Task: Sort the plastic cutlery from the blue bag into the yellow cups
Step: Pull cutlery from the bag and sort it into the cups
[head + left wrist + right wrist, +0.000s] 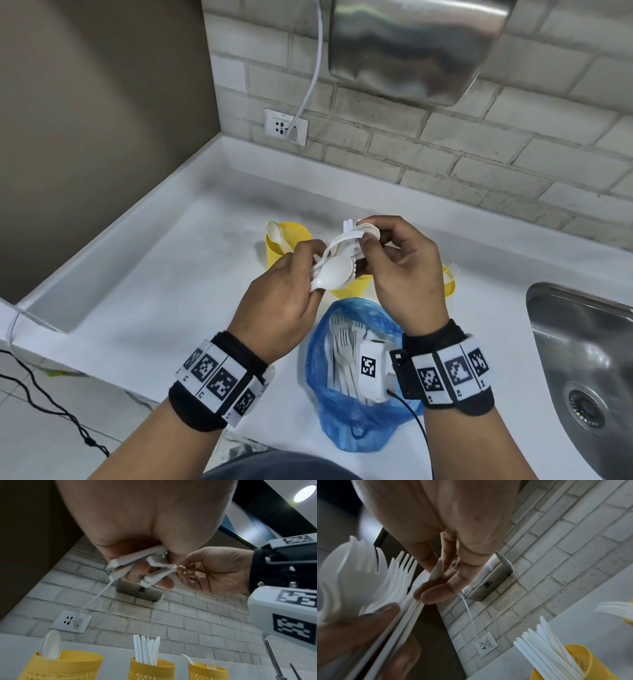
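I have a mixed bunch of cutlery (337, 253) held up over the counter (178, 274), above the cups. My left hand (287, 298) has its fingers curled round the handles, which fan out below the palm in the left wrist view, so the spoon bowls and fork tines point toward my other hand. My right hand (400, 274) pinches at the head end of the bunch with thumb and fingertips, I judge to tease one piece free; which piece it has I cannot tell.

Three yellow cups stand in a row behind the bag, so each kind has its own place: the left cup (63, 665) holds spoons, the middle cup (152, 669) knives, the right cup (207, 672) forks plus what looks like one spoon, perhaps misplaced. The blue bag (356, 373) lies open just in front of them with forks left inside, so the sorting looks partly done.

My hands and the bunch hide most of the middle cup from the head view. A sink (582, 359) sits just to the right of the bag, and a dropped piece could slide in. A white cable (313, 78) runs down the brick wall to a socket (286, 126), well clear of the work
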The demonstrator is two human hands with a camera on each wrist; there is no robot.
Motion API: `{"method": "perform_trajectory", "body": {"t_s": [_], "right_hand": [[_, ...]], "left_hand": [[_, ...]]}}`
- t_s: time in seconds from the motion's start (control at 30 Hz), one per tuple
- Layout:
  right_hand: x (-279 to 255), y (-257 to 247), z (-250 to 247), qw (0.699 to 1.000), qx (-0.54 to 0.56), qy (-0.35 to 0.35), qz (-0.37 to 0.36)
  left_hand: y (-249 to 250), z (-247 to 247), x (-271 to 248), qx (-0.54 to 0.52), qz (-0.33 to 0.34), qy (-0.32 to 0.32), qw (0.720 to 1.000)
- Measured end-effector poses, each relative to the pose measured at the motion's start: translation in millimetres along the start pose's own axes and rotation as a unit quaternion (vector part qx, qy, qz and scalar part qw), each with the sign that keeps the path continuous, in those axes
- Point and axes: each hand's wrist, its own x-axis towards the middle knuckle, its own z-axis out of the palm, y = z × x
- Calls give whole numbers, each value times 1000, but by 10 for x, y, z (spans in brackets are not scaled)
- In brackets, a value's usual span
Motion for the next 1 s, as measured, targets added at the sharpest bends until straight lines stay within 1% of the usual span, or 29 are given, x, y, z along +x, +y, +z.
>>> {"method": "perform_trajectory", "body": {"t_s": [0.03,0.13,0.17,0.23,0.27,0.33,0.4,0.47,0.53,0.63,0.7,0.77,0.83,0.9,0.93,1.0], "right_hand": [[-6,-4,1,1000,1,1,-1],[-22,-17,17,1000,-1,-21,2],[-25,-9,22,1000,-2,-27,7],[-45,5,29,1000,-9,-15,5],[-63,5,26,999,-30,5,-16],[-127,-22,6,990,-107,35,-83],[-200,-73,-5,976,-172,13,-129],[-248,-102,0,963,-218,-23,-155],[-250,-82,9,954,-242,-25,-176],[-238,-59,31,947,-247,10,-207],[-250,-81,42,942,-242,34,-230],[-239,-118,26,945,-218,66,-237],[-194,-153,-19,954,-176,99,-221],[-136,-196,-91,966,-127,133,-182],[-104,-217,-129,969,-113,144,-166],[-44,-257,-198,970,-108,153,-156]], "left_hand": [[1,-13,5,-16,-6,2,1000],[-27,-26,1,-78,-22,-18,997],[-37,-22,-5,-78,-25,-20,996],[-59,-5,-12,-40,-17,-7,999],[-69,9,-17,-12,-10,2,1000],[-71,1,-11,29,-14,22,999],[-71,-10,-5,68,-29,29,997],[-68,-13,7,102,-38,28,994],[-46,-17,13,116,-40,35,992],[9,-19,9,136,-20,58,989],[29,-16,6,144,-19,69,987],[26,-21,8,148,-21,75,986],[8,-31,11,146,-23,81,986],[-17,-37,8,139,-24,85,986],[-38,-34,4,135,-25,84,987],[-84,-30,1,127,-43,66,989]]}}
